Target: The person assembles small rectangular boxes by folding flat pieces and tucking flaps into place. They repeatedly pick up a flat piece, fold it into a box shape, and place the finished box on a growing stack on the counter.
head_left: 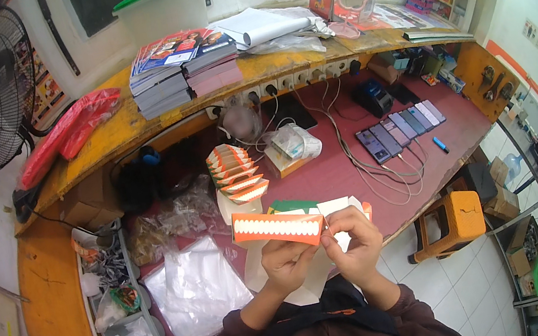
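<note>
Held up over the desk's near edge is a long orange cardboard box (275, 231) with a white scalloped pattern along its side. My left hand (287, 263) is closed around its lower edge. At the box's right end, my right hand (352, 239) pinches the corner with thumb and fingers. Flat white and green card pieces (292, 205) lie behind and below my hands, partly hidden by them. Just beyond the held box, several similar orange and white boxes (233, 166) stand in a row.
Clear plastic bags (193, 289) lie on the left of the red desk (328, 187). Several phones (400, 129) with cables line up on the right, near a blue marker (440, 144). An orange stool (450, 224) stands right of the desk. Stacked leaflets (162, 72) sit on the shelf.
</note>
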Motion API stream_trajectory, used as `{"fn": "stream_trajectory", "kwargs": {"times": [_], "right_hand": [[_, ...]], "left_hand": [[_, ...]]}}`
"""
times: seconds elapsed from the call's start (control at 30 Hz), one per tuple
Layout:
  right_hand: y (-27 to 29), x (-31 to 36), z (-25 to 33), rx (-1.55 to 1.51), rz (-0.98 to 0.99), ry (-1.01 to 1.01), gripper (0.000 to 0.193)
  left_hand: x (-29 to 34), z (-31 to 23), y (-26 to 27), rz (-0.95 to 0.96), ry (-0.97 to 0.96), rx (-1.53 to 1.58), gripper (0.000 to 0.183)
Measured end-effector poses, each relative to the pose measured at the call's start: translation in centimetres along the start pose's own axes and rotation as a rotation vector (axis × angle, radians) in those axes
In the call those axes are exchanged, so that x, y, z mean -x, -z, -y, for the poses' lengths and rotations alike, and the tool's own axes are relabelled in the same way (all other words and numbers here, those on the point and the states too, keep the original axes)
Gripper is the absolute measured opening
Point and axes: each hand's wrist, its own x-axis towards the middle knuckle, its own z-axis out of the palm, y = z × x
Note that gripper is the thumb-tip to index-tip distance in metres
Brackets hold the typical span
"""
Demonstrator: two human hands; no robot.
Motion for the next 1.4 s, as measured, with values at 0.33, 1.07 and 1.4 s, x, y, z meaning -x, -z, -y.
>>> {"fn": "stream_trajectory", "kwargs": {"times": [0.33, 1.07, 1.4], "right_hand": [[-0.8, 1.3, 0.4, -0.143, -0.028, 0.111, 0.014], [8.0, 13.6, 3.3, 0.942, -0.731, -0.329, 0.017], [8.5, 20.0, 6.0, 0.791, -0.931, -0.392, 0.021]], "left_hand": [[0.0, -0.6, 0.2, -0.027, 0.144, 0.082, 0.014], [3.9, 3.2, -12.0, 0.135, 1.224, 1.220, 0.038], [12.6, -2.8, -15.0, 0.915, 1.040, 0.679, 0.032]]}}
